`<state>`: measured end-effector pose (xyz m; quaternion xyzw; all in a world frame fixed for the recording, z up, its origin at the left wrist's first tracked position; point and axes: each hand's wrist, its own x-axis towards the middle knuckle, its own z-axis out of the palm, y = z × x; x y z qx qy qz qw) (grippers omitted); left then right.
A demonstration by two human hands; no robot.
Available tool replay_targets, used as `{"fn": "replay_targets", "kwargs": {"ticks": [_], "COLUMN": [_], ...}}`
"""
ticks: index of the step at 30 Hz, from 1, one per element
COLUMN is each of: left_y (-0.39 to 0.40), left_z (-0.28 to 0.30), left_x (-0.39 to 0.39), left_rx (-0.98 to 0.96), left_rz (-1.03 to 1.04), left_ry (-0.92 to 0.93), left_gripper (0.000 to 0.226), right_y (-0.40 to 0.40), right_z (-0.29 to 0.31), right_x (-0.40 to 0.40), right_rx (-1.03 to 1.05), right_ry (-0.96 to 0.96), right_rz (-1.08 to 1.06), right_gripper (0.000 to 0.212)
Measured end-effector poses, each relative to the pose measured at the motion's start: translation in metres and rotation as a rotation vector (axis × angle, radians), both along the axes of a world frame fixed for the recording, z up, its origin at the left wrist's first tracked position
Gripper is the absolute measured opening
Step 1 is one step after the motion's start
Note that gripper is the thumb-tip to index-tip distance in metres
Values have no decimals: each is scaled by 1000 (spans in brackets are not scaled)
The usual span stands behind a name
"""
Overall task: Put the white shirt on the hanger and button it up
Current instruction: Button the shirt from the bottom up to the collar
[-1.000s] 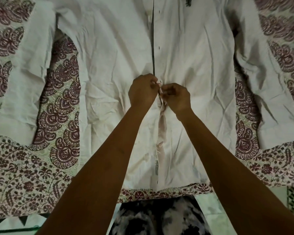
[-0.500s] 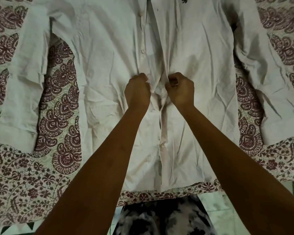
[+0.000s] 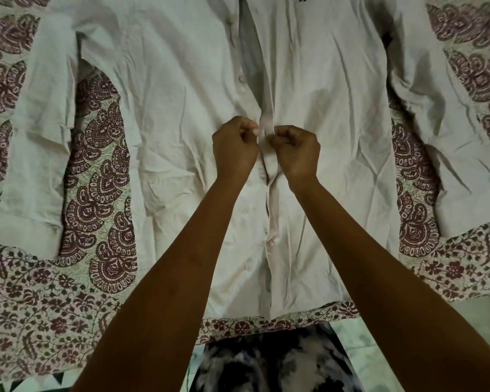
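The white shirt point(image 3: 181, 123) lies flat, front up, on a patterned bedspread, sleeves spread to both sides. Its front strip point(image 3: 268, 125) runs down the middle. My left hand point(image 3: 234, 149) pinches the left edge of the strip at mid-chest. My right hand point(image 3: 297, 152) pinches the right edge beside it, so the two hands almost touch. One closed button point(image 3: 271, 242) shows below my hands, and loose buttons point(image 3: 241, 78) sit above on the left edge, where the front gapes open. No hanger shows.
The maroon and cream patterned bedspread point(image 3: 96, 179) covers the surface on all sides. Its near edge point(image 3: 252, 325) ends just below the shirt hem. Below it are my dark mottled clothing point(image 3: 266, 366) and pale floor point(image 3: 359, 352).
The hands came together at the front strip, drew a little apart half a second ago with the fabric bunched, and now meet again, pinching the strip slightly higher.
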<state>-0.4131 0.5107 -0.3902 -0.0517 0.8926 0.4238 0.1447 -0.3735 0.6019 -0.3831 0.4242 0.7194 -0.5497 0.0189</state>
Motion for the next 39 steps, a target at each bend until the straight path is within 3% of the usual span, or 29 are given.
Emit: {"fn": "replay_targets", "kwargs": {"ticks": [4,14,21,27,33,36,39], "left_y": [0,5,7,2,-6,-6,-6], "left_z": [5,4,4,4,10,9,8], "left_x": [-1,-1,0,-4,-9,-10,-10], "left_rx": [33,67,110,149,316,309,278], "left_rz": [11,53,104,94,90,102,111], "left_ry": [-29,-106,-172,-239,-367,-356,-344], "left_gripper": [9,10,11,12,20,18,17], "right_y": [-4,-11,-12,-10,4,3,3], "right_z": [0,-2,-2,0,-3,-1,0], "right_x": [-1,4,7,7,3,7,7], "right_rx": [-7,-299,-273,-396,-447,-608,-594], "right_ry": [7,22,76,73,67,91,99], "right_rz": [20,-163,-151,-150,-69,-160,-126], "right_gripper": [15,18,14,20,20,17,16]}}
